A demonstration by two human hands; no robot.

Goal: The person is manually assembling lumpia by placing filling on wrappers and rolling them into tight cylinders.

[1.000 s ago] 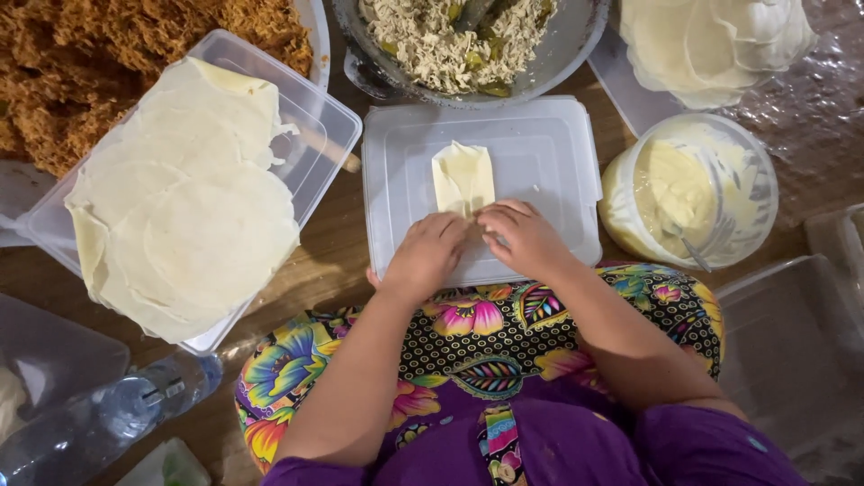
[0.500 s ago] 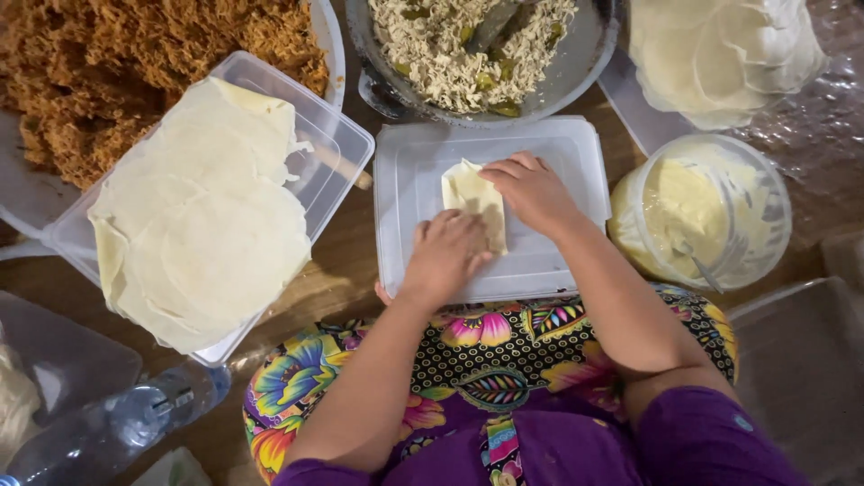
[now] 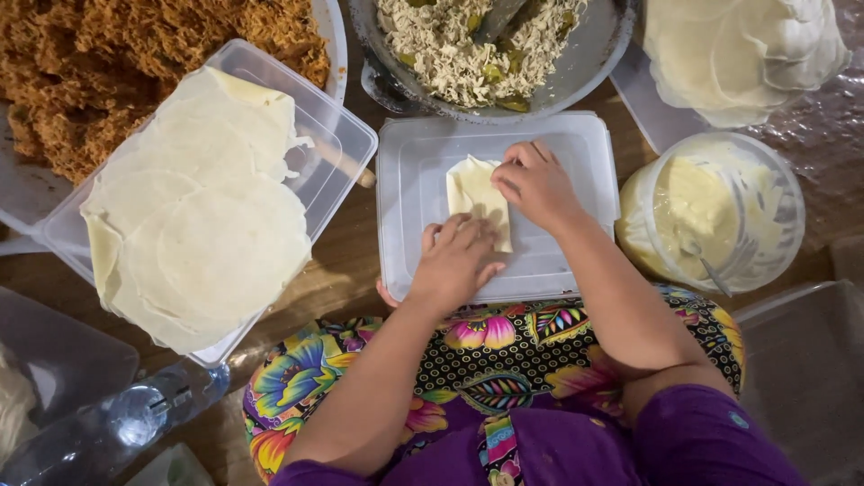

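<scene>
- The left hand (image 3: pixel 457 261) lies flat, fingers together, pressing the near end of a pale folded wrapper (image 3: pixel 477 193); it grips nothing, it only pins the wrapper down
- The right hand (image 3: pixel 537 184) is curled, fingertips pinching or tucking the wrapper's far right edge; how firmly it holds I cannot tell
- The wrapper sits in the middle of a clear plastic lid (image 3: pixel 405 180) used as a work board, which rests on the wooden surface (image 3: pixel 346 270) just below the metal bowl of shredded filling (image 3: pixel 477 54)
- Risk: the thin sheet looks easy to tear if the right fingertips pull too hard against the pinning left hand
- Risk: too much pressure could squeeze filling out of an open end
- Risk: the smooth lid may slide, nudging the tub of pale batter (image 3: pixel 711 211) just beside it
- Risk: uneven tucking could leave a loose fold that opens
</scene>
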